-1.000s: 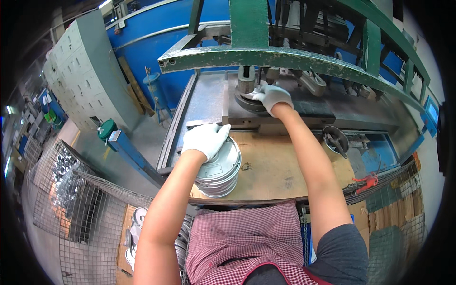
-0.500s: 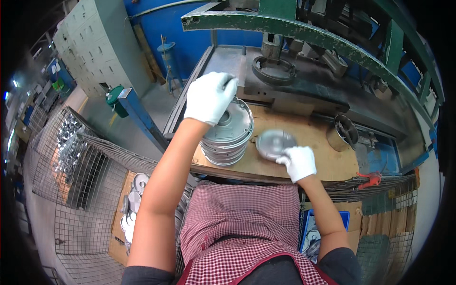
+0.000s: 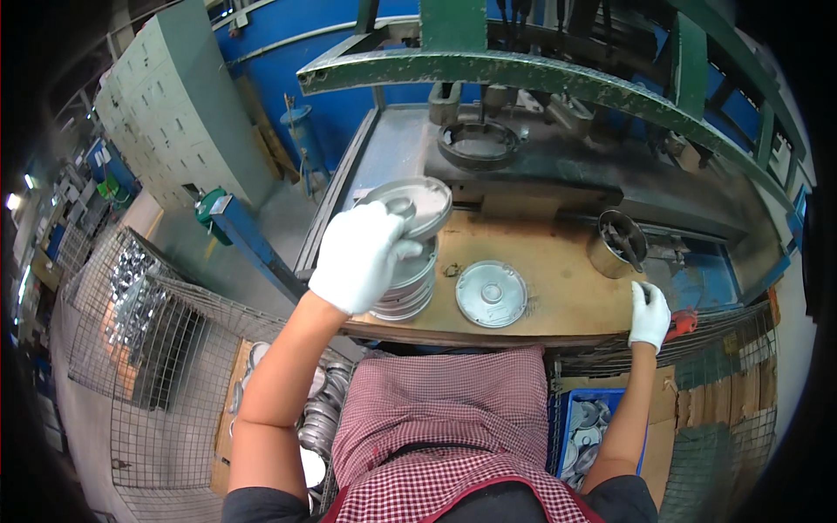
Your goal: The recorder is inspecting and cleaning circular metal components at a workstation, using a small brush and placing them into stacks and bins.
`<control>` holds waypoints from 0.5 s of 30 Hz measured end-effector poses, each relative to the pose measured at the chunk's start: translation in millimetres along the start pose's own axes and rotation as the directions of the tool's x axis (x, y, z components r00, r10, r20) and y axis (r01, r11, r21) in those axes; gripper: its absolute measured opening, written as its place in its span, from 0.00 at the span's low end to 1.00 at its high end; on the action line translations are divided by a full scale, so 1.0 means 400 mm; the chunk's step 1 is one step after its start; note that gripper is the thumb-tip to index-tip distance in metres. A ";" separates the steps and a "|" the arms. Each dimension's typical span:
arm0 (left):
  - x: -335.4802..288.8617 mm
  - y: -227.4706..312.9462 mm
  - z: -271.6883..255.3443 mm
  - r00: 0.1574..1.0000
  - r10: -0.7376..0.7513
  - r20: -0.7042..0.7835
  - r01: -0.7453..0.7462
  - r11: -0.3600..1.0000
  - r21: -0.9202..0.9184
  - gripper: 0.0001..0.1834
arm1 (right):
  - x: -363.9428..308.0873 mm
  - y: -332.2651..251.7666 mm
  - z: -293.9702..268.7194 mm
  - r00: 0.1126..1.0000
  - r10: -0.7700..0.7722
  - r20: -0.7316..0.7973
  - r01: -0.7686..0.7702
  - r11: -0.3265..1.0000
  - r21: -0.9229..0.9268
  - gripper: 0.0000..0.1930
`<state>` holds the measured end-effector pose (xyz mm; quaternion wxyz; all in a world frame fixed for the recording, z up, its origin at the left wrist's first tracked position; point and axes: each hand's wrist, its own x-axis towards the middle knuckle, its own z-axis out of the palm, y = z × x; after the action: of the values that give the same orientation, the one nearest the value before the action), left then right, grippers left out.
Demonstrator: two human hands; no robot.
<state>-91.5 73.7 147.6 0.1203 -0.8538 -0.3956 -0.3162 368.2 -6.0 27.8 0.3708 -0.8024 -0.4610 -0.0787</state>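
My left hand point(image 3: 359, 257), in a white glove, is closed on the rim of a round metal cover point(image 3: 429, 207). That cover is tilted, just above a stack of similar covers point(image 3: 406, 295) at the left of the wooden board. Another round metal cover point(image 3: 492, 294) lies flat on the board, its raised centre upward, with neither hand on it. My right hand point(image 3: 649, 315), also gloved, is off to the right above the board's front edge. Its fingers are slightly apart with nothing visible in them. Closest to it are a metal can point(image 3: 617, 246) and a red-handled tool point(image 3: 683, 323).
A dark metal ring point(image 3: 478, 145) sits on the machine bed behind the board, beneath a green machine frame point(image 3: 523, 71). Wire baskets point(image 3: 166, 375) stand at the left. A blue bin point(image 3: 567, 427) of metal parts is below at the right.
My left hand has lifted a cover, tilting it above the stack. The cover that my right hand was holding now lies on the board, and that hand has moved right toward the can.
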 end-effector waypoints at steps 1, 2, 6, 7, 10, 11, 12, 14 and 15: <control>0.033 -0.008 0.016 1.000 0.008 -0.011 -0.008 1.000 -0.001 0.11 | 0.017 0.029 -0.014 0.999 0.042 0.008 -0.041 0.997 -0.066 0.19; 0.072 -0.023 0.049 0.998 0.054 -0.025 -0.055 0.998 -0.019 0.11 | 0.027 0.066 -0.011 0.998 0.045 0.054 -0.042 0.997 -0.058 0.19; 0.227 -0.048 0.200 0.998 0.046 0.049 -0.045 0.999 -0.018 0.11 | 0.013 0.104 0.024 0.984 0.120 0.130 -0.081 0.959 -0.270 0.26; 0.258 -0.058 0.247 0.998 0.061 0.007 -0.061 0.997 -0.051 0.12 | 0.011 0.139 0.047 0.996 0.085 0.034 -0.074 0.968 -0.240 0.25; 0.334 -0.091 0.348 0.998 0.001 0.056 0.007 0.989 -0.145 0.13 | 0.008 0.136 0.063 0.996 0.084 -0.029 -0.088 0.971 -0.222 0.24; 0.365 -0.097 0.368 0.973 -0.120 0.195 0.163 0.961 -0.223 0.14 | 0.011 0.136 0.066 0.998 0.049 -0.026 -0.053 0.970 -0.239 0.24; 0.386 -0.102 0.389 0.913 -0.224 0.340 0.324 0.906 -0.273 0.14 | 0.015 0.137 0.068 1.000 0.012 -0.021 -0.017 0.967 -0.255 0.23; 0.402 -0.108 0.426 0.962 -0.158 0.224 0.207 0.954 -0.216 0.14 | 0.015 0.151 0.070 0.999 0.002 -0.032 -0.010 0.966 -0.258 0.23; 0.408 -0.115 0.442 0.990 -0.090 0.109 0.105 0.985 -0.141 0.14 | 0.015 0.157 0.072 0.999 -0.018 -0.034 0.008 0.966 -0.259 0.23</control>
<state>32.0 282.1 112.9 0.0214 -0.8551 -0.4183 -0.3056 415.3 -1.3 -22.7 0.2705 -0.8393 -0.4454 -0.1550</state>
